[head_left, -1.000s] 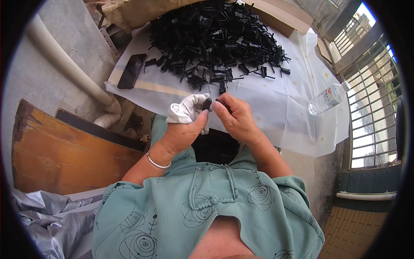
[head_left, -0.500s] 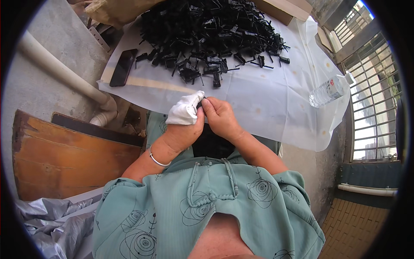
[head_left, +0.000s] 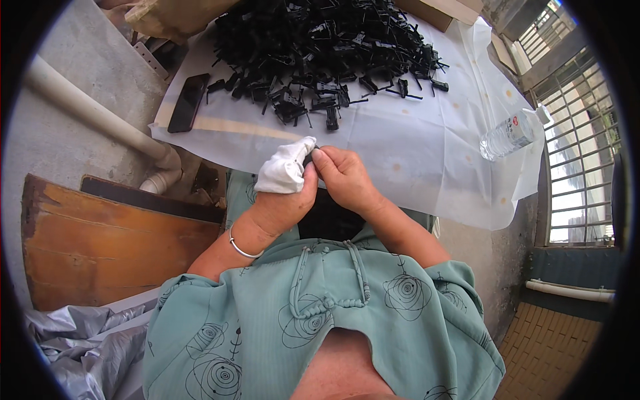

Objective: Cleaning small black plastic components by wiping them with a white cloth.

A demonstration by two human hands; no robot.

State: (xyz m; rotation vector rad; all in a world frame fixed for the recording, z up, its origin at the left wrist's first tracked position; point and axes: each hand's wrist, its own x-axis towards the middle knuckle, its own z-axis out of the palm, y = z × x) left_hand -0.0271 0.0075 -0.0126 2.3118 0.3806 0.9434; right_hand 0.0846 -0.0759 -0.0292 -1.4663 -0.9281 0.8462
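Just off the near edge of the table, my two hands meet in front of my body. A white cloth covering [head_left: 280,170] wraps the fingers of my left hand [head_left: 293,203], which is closed round a small black plastic piece [head_left: 308,159]. Thumb and fingers of my right hand [head_left: 345,179] pinch the same piece from the right side. Most of the piece is hidden by the fingers, so its shape cannot be made out. Beyond the hands, a large heap of black plastic parts [head_left: 327,57] with thin prongs lies on the table.
A whitish plastic sheet [head_left: 413,153] covers the table. On it are a dark phone [head_left: 189,103] at left and a clear water bottle [head_left: 508,137] lying at right. Cardboard [head_left: 443,10] stands at the back. A brown wooden board [head_left: 120,247] and a pipe [head_left: 100,110] are at left.
The view has shifted slightly. Both hands stay together at the small black piece, with hardly any visible movement.
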